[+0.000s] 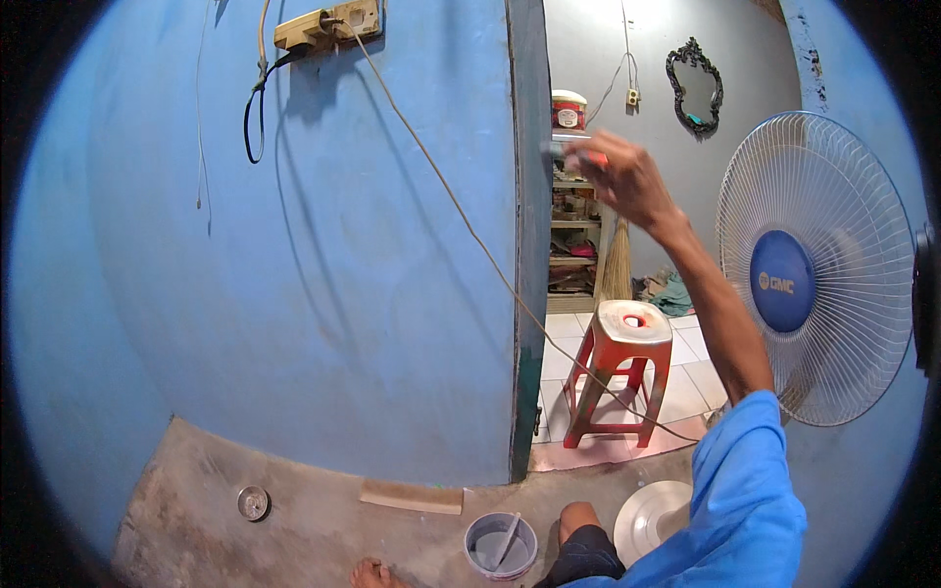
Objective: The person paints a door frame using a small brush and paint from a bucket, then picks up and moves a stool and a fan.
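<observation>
My right hand (613,171) is raised in front of the doorway, beside the dark door edge (529,245). Its fingers are curled and blurred around something small and pale at the fingertips, which I cannot make out. My bare forearm and blue sleeve (735,490) rise from the lower right, in front of part of a standing fan (814,265). My left hand is out of view. Below, a grey tub (486,544) with a stick in it sits on the concrete floor near my bare foot (371,573) and knee.
A red stool (608,358) stands in the doorway, before a shelf (573,260) and broom (618,255). A cord crosses diagonally from a power strip (304,44) on the blue wall (294,245). A metal dish (253,503), flat board (412,497) and round fan base (635,519) are on the floor.
</observation>
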`<control>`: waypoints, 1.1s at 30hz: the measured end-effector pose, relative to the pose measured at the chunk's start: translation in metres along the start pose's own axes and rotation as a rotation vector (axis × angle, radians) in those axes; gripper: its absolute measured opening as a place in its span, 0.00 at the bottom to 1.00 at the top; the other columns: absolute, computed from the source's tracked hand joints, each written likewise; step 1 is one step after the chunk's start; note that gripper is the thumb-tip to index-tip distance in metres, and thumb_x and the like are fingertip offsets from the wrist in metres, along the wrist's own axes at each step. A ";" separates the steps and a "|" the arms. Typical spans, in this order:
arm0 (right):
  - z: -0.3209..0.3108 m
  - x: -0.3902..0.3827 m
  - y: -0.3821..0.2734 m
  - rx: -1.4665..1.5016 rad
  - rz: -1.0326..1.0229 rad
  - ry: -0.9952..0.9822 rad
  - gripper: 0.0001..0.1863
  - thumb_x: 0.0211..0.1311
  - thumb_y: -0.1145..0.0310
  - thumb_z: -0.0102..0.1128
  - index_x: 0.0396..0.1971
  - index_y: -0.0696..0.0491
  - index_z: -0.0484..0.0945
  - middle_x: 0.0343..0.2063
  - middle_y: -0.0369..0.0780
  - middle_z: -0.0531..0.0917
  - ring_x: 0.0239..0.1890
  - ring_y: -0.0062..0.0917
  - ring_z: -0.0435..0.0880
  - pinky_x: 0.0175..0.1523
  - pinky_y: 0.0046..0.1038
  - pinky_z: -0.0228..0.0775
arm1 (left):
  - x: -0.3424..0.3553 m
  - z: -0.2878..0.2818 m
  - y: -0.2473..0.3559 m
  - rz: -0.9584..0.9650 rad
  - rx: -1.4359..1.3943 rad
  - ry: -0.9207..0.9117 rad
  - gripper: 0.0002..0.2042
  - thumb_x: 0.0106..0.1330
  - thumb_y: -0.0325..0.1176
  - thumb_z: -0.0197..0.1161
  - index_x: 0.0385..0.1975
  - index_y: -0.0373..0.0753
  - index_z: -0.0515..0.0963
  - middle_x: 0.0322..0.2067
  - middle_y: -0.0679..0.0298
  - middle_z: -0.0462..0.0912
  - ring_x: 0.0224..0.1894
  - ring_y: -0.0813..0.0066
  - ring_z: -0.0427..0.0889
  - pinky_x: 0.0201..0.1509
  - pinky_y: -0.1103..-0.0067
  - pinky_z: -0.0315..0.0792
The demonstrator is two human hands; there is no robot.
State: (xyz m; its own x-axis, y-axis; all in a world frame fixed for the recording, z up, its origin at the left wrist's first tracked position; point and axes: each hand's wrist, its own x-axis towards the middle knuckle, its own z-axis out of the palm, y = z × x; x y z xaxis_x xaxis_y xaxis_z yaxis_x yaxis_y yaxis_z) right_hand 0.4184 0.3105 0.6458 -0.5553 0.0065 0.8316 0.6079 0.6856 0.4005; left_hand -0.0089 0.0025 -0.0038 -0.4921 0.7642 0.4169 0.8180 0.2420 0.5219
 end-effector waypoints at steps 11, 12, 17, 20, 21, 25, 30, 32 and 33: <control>-0.074 -0.175 -0.164 0.694 0.846 0.220 0.11 0.65 0.75 0.60 0.44 0.63 0.81 0.33 0.41 0.83 0.34 0.23 0.82 0.42 0.24 0.75 | 0.006 0.002 0.013 0.029 -0.047 -0.074 0.16 0.62 0.43 0.58 0.36 0.35 0.79 0.38 0.52 0.80 0.45 0.49 0.76 0.61 0.60 0.61; -0.079 -0.194 -0.174 0.748 0.926 0.221 0.12 0.64 0.72 0.61 0.43 0.63 0.81 0.32 0.44 0.83 0.33 0.24 0.83 0.41 0.23 0.76 | 0.006 0.000 0.015 0.043 -0.034 -0.075 0.15 0.61 0.42 0.58 0.36 0.35 0.79 0.39 0.52 0.81 0.46 0.49 0.75 0.61 0.60 0.61; -0.052 -0.255 -0.217 1.041 1.115 -0.091 0.11 0.64 0.72 0.63 0.43 0.62 0.82 0.40 0.45 0.85 0.35 0.25 0.86 0.41 0.25 0.81 | 0.002 -0.013 0.052 0.045 0.042 -0.165 0.12 0.57 0.35 0.61 0.39 0.37 0.79 0.43 0.53 0.81 0.50 0.52 0.76 0.62 0.61 0.60; -0.011 -0.288 -0.229 0.961 1.185 -0.294 0.11 0.63 0.72 0.64 0.43 0.60 0.82 0.40 0.43 0.85 0.38 0.24 0.85 0.43 0.24 0.77 | 0.019 -0.033 0.071 -0.082 -0.047 -0.381 0.13 0.58 0.34 0.63 0.41 0.37 0.80 0.46 0.53 0.81 0.52 0.55 0.77 0.62 0.64 0.64; 0.006 -0.298 -0.230 0.959 1.171 -0.323 0.11 0.62 0.73 0.64 0.43 0.60 0.82 0.40 0.43 0.85 0.39 0.24 0.84 0.44 0.24 0.76 | 0.025 -0.040 0.077 -0.113 -0.160 -0.407 0.13 0.60 0.34 0.63 0.43 0.37 0.80 0.46 0.55 0.82 0.52 0.56 0.78 0.61 0.65 0.65; 0.052 -0.331 -0.225 0.857 1.022 -0.302 0.09 0.60 0.74 0.65 0.40 0.60 0.82 0.33 0.40 0.83 0.36 0.23 0.80 0.43 0.26 0.71 | 0.061 -0.041 0.134 -0.031 -0.510 -0.607 0.13 0.66 0.32 0.61 0.48 0.34 0.79 0.47 0.59 0.84 0.53 0.62 0.80 0.59 0.69 0.70; 0.080 -0.336 -0.215 0.707 1.073 -0.332 0.08 0.61 0.72 0.63 0.39 0.59 0.82 0.30 0.39 0.80 0.33 0.22 0.78 0.41 0.25 0.70 | 0.069 -0.025 0.257 0.544 -0.708 -0.843 0.11 0.68 0.32 0.63 0.47 0.37 0.80 0.46 0.55 0.83 0.48 0.57 0.82 0.55 0.69 0.73; 0.098 -0.340 -0.210 0.690 0.993 -0.342 0.10 0.62 0.71 0.65 0.41 0.58 0.83 0.31 0.40 0.82 0.34 0.24 0.80 0.41 0.26 0.71 | 0.044 0.000 0.273 0.798 -0.747 -0.921 0.15 0.65 0.31 0.65 0.51 0.38 0.78 0.50 0.54 0.82 0.50 0.55 0.81 0.55 0.66 0.73; 0.102 -0.342 -0.204 0.680 0.954 -0.392 0.10 0.62 0.70 0.65 0.42 0.57 0.83 0.31 0.40 0.82 0.34 0.24 0.81 0.41 0.26 0.72 | 0.036 0.004 0.287 0.949 -0.718 -0.981 0.19 0.62 0.30 0.65 0.53 0.38 0.75 0.51 0.54 0.80 0.52 0.55 0.79 0.56 0.66 0.72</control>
State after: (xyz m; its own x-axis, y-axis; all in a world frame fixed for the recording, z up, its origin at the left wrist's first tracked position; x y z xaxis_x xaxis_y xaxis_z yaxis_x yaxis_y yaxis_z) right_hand 0.4270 0.2426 0.2404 -0.2555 0.8488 0.4629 0.5098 0.5251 -0.6815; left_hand 0.2096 0.1017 0.1576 0.7275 0.6147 0.3049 0.2539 -0.6540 0.7126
